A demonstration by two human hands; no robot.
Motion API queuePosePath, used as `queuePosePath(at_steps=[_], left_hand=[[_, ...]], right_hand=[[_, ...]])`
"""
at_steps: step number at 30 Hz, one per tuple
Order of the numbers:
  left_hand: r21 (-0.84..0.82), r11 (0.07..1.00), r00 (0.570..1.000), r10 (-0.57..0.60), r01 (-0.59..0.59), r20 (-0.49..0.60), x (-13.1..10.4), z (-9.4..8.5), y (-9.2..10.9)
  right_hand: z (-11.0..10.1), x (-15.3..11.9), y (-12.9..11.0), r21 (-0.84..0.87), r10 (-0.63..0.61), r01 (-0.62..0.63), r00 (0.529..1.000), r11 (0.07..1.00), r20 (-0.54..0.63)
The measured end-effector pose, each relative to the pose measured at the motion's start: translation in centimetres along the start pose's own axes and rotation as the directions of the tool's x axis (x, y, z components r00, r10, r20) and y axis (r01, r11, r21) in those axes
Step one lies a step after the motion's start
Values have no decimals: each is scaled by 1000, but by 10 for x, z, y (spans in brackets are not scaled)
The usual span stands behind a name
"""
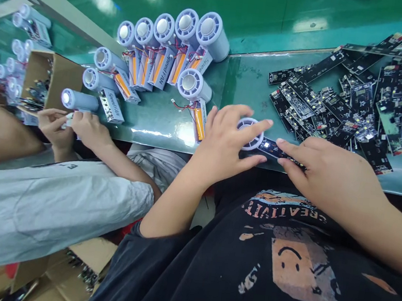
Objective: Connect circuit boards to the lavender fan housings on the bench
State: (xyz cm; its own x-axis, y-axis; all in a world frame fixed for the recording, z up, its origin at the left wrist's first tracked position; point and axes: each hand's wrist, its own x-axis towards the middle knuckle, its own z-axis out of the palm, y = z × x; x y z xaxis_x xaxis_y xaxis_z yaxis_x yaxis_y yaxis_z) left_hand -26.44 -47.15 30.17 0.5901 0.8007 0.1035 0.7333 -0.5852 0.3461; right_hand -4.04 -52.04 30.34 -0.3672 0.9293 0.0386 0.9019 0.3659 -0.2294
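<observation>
My left hand (224,141) curls around a lavender fan housing (257,143) with a spoked round end, its fingers over the rim and much of the body hidden beneath. Between thumb and fingers, my right hand (325,168) grips a narrow black circuit board (271,148). The board's left end meets the housing's edge; whether it goes inside cannot be seen. Just left of my left hand stands another fan unit (194,85), with an orange battery (199,123) and thin red and black wires.
Loose black circuit boards (320,104) are heaped at the right. Several fan units (164,29) with orange batteries line the back left. A co-worker's hands (91,130) hold a small pale part beside a fan unit (79,100). A cardboard box (65,77) stands beyond.
</observation>
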Motion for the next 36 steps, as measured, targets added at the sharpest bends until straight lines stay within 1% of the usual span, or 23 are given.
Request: queuePosePath(at_steps=[2, 4, 7, 9, 11, 13, 16, 17, 19, 22, 28, 30, 31, 33, 36], left_hand=[[22, 995, 995, 101, -102, 21, 5, 1, 0], [9, 988, 987, 155, -155, 42, 10, 3, 0], [-8, 990, 989, 139, -139, 54, 14, 5, 1], [-12, 992, 991, 126, -126, 52, 15, 5, 2], [-14, 992, 991, 126, -125, 42, 15, 5, 3], [-17, 992, 991, 128, -128, 31, 15, 6, 3], [-28, 991, 991, 130, -129, 18, 14, 8, 2], [-31, 991, 991, 130, -130, 17, 14, 8, 2], [-37, 991, 991, 131, -130, 20, 14, 8, 2], [-53, 990, 991, 131, -129, 30, 15, 7, 2], [-113, 986, 991, 130, -125, 37, 14, 2, 3], [-146, 983, 994, 112, -109, 9, 11, -1, 4], [-151, 984, 996, 91, -93, -22, 9, -3, 4], [-136, 988, 991, 52, -68, -123, 5, -5, 4], [-94, 992, 956, 51, -81, -289, 3, -7, 2]], right_hand=[[-1, 0, -1, -25, -2, 1, 1000, 1000, -4], [-3, -3, -3, -63, -6, 5, 1000, 998, -13], [-10, -10, -4, -111, -30, 28, 999, 993, -22], [-14, -16, -3, -104, -50, 47, 998, 994, -25], [-15, -19, 0, -71, -54, 50, 997, 996, -55], [-10, -19, 4, -45, -93, 89, 992, 995, -91], [3, -16, 8, -35, -224, 221, 968, 975, -111], [8, -15, 10, -23, -247, 246, 962, 969, -115], [14, -13, 12, 30, -241, 248, 960, 968, -142], [17, -14, 13, 78, -229, 246, 956, 966, -184], [16, -14, 6, -84, -255, 243, 946, 966, -200], [20, -12, 5, -80, -243, 230, 939, 970, -244], [23, -10, 5, -66, -244, 234, 931, 970, -272], [29, -7, 7, -38, -266, 269, 904, 962, -335], [37, -3, 9, -13, -298, 319, 869, 948, -396]])
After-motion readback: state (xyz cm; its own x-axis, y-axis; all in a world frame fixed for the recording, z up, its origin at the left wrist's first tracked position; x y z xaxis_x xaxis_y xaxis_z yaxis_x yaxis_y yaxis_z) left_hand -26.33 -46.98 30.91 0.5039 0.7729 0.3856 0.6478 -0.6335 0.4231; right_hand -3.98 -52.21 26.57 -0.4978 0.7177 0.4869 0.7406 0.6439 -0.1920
